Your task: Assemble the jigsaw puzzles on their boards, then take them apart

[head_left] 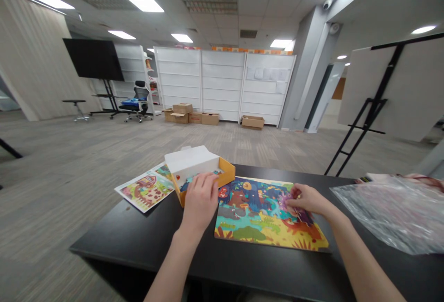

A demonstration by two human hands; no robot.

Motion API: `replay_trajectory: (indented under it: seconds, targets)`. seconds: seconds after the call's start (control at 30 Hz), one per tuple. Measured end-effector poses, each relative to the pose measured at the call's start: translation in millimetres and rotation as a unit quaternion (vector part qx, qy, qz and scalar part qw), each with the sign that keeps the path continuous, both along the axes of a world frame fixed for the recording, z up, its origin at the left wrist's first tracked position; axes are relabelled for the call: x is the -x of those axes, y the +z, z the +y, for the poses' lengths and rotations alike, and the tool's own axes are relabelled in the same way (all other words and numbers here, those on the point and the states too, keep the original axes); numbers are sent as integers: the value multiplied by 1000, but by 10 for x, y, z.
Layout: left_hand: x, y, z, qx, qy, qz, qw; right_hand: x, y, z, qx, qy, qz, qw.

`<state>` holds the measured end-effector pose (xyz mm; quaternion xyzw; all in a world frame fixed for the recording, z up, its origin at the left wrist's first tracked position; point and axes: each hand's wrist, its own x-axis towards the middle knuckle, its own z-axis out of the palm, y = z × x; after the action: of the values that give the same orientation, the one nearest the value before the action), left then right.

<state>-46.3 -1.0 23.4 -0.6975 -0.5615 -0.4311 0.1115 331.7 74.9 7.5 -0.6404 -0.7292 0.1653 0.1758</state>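
Observation:
A colourful animal jigsaw puzzle (258, 216) lies flat on the black table, largely put together. At its right side my right hand (307, 200) is closed in a pinch on a dark purple puzzle piece (305, 217), held against the picture. My left hand (201, 200) is over the front of an open yellow and white box (227, 171), beside the puzzle's left edge. Its fingers stretch into the box, apparently loose, and the fingertips are partly out of sight. Blue puzzle pieces (185, 185) show inside the box.
A printed farm picture sheet (147, 191) lies left of the box, partly under it. Clear plastic packaging (395, 214) covers the right end of the black table (138, 239). Beyond are cardboard boxes (180, 113), an office chair (138, 101) and a stand (367, 112).

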Motion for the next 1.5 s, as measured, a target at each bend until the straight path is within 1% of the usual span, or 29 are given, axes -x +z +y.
replay_trajectory:
  seconds: [0.03, 0.1, 0.13, 0.17, 0.2, 0.27, 0.37, 0.47, 0.57, 0.7, 0.8, 0.87, 0.9, 0.97, 1.03, 1.13, 1.27, 1.3, 1.37, 1.4, 1.43, 1.5]
  targets:
    - [-81, -10, -28, 38, -56, 17, 998, -1, 8, 0, 9, 7, 32, 999]
    - [-231, -54, -74, 123, -166, 67, 976, -1, 16, -4, 46, 28, 106, 993]
    - [-296, -84, -92, 155, -202, 92, 963, 1, 15, -7, 68, 34, 139, 987]
    - [-353, -115, -104, 179, -220, 110, 953, 4, 9, -9, 89, 34, 165, 982]
    - [-400, -144, -114, 196, -223, 124, 947, 8, -1, -9, 107, 28, 181, 977]
    - [-470, -181, -123, 215, -205, 141, 945, 18, -28, -4, 129, 3, 191, 973]
    - [-521, -182, -126, 228, -184, 148, 945, 37, -58, 14, 131, -20, 194, 972]
    - [-541, -157, -127, 237, -178, 145, 944, 60, -38, 23, 108, -13, 221, 969]
    - [-550, -147, -127, 239, -172, 147, 944, 92, 24, 9, 63, -13, 253, 965]
    - [-566, -141, -125, 235, -166, 140, 947, 181, 84, -27, 31, -1, 302, 953]
    - [-617, -124, -121, 241, -175, 95, 950, 297, 79, -55, 35, 25, 333, 942]
    - [-676, -129, -108, 254, -194, 22, 947, 396, 66, -76, 42, 47, 349, 935]
    - [-710, -142, -96, 264, -207, -25, 942, 450, 60, -89, 45, 60, 356, 932]
    - [-778, -188, -59, 284, -237, -119, 921, 554, 52, -118, 55, 82, 369, 924]
    - [-833, -246, -13, 297, -255, -183, 902, 640, 51, -149, 66, 102, 377, 918]
    - [-872, -303, 43, 308, -270, -220, 885, 704, 60, -186, 77, 132, 385, 910]
    - [-847, -306, 70, 350, -294, -252, 853, 692, 96, -210, 64, 153, 429, 888]
    - [-835, -305, 72, 356, -286, -253, 853, 685, 109, -216, 59, 150, 446, 880]
    - [-813, -305, 75, 354, -257, -255, 863, 678, 135, -230, 60, 141, 470, 869]
    - [-805, -304, 75, 351, -247, -261, 865, 681, 147, -239, 67, 140, 471, 868]
    - [-802, -301, 74, 350, -248, -274, 861, 688, 156, -250, 76, 140, 463, 872]
    - [-806, -288, 66, 355, -280, -316, 834, 717, 162, -268, 88, 144, 432, 886]
